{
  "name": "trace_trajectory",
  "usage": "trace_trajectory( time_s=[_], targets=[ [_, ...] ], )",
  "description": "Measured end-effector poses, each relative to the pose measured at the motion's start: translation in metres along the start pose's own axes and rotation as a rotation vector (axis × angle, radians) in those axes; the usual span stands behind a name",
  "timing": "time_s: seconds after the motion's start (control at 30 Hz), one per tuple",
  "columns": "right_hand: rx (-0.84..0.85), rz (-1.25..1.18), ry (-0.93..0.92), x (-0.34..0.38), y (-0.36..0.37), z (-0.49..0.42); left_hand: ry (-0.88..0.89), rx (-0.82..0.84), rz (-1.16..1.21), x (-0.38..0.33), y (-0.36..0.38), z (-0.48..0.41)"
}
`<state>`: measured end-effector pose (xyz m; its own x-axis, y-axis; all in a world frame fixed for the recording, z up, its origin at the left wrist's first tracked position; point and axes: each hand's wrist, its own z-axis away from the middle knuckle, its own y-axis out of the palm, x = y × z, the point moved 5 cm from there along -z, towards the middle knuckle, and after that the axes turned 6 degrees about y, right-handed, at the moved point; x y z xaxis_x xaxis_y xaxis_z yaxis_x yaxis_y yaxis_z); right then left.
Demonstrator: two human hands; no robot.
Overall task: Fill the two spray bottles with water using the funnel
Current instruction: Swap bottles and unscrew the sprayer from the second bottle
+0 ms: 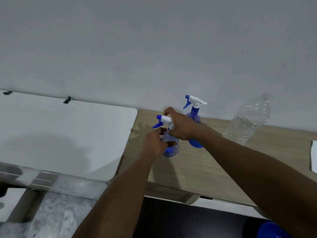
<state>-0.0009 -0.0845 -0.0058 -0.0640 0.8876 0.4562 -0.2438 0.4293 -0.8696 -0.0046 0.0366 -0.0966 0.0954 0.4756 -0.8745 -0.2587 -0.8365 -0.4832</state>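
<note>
A translucent blue spray bottle (171,149) stands on the wooden table (197,165). My left hand (154,144) wraps around its body. My right hand (181,126) grips its white and blue spray head (163,120) at the neck. Behind them, near the wall, stands a second blue spray bottle (194,109) with its trigger head on. A blue funnel (195,144) lies on the table just right of the held bottle, partly hidden under my right wrist. A clear plastic water bottle (248,121), uncapped and partly filled, stands further right.
A white table (68,134) adjoins the wooden one on the left. A white cloth or paper (313,157) lies at the right edge. A blue object (272,231) sits low at the bottom right. The grey wall runs right behind the tables.
</note>
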Motion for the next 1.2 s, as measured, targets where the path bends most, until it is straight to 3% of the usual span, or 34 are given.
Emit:
trace_trajectory(
  time_s=[0.17, 0.37, 0.8, 1.2],
  targets=[
    [0.013, -0.147, -0.021, -0.007, -0.003, 0.002, -0.011, -0.011, -0.004, 0.000, 0.000, 0.000],
    [-0.187, -0.138, -0.058, -0.002, -0.016, 0.009, -0.008, 0.001, -0.019, -0.002, 0.001, 0.000],
    [-0.049, 0.113, -0.046, -0.002, -0.019, 0.023, -0.052, 0.019, 0.014, -0.007, 0.012, 0.002],
    [-0.106, 0.045, -0.029, -0.010, -0.016, 0.026, -0.051, 0.021, 0.023, -0.010, 0.017, 0.005]
  ],
)
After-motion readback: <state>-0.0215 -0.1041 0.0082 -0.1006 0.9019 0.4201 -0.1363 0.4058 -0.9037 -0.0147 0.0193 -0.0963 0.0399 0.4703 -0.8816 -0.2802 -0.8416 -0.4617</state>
